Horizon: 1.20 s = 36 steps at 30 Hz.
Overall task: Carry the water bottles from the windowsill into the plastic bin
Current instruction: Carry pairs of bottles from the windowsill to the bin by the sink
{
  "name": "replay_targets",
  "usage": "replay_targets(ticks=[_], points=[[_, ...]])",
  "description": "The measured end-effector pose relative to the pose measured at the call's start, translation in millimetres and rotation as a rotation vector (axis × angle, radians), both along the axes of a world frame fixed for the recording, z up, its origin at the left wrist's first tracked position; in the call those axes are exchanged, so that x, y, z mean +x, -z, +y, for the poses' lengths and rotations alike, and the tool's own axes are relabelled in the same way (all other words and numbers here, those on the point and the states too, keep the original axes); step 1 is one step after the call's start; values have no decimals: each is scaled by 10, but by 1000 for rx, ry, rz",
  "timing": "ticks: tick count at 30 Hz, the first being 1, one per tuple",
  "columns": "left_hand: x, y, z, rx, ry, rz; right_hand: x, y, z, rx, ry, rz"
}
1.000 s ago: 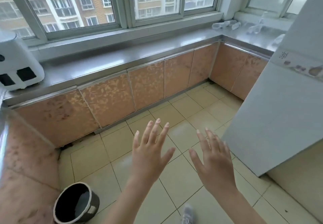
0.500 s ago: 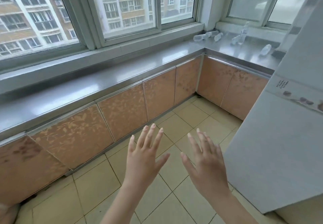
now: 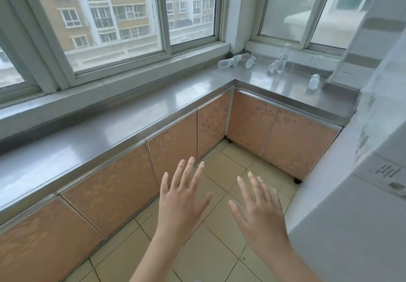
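Both my hands are raised in front of me, over the tiled floor, and they hold nothing. My left hand has the fingers spread apart, palm facing away from me. My right hand is beside it, also with the fingers apart, and a gap of floor shows between the two hands.

The water bottles are far from my hands, in the corner of the steel countertop under the windows. Two or three lie on their side near the corner, one more lies just beside them, one stands upright with another lying against it, and one lies alone near the right end.

The counter edge runs along my left and turns at the corner. On my right a white appliance stands close. Between them is an open strip of floor.
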<state>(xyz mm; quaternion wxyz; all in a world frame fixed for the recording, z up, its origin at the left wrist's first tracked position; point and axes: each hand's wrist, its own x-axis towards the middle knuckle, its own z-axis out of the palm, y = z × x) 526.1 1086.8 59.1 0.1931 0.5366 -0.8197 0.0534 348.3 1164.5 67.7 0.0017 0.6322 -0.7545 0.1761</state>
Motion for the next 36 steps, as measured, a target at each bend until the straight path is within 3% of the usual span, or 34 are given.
replay_targets(ticks=[12,20,26,36], points=[[-812,-48,-1952,43,172,27,-595,-3,-1778,-13,226,-59],[-1790,128,-3448,63,161,-30,-1601,265,-3299,10,203,-79],[-2479,30,-4411,61,111,-7,-2355,149,-4327,49,155,-52],[-3771,95,-5764,84,192,-10,-3570,56,-5492,50,225,-73]])
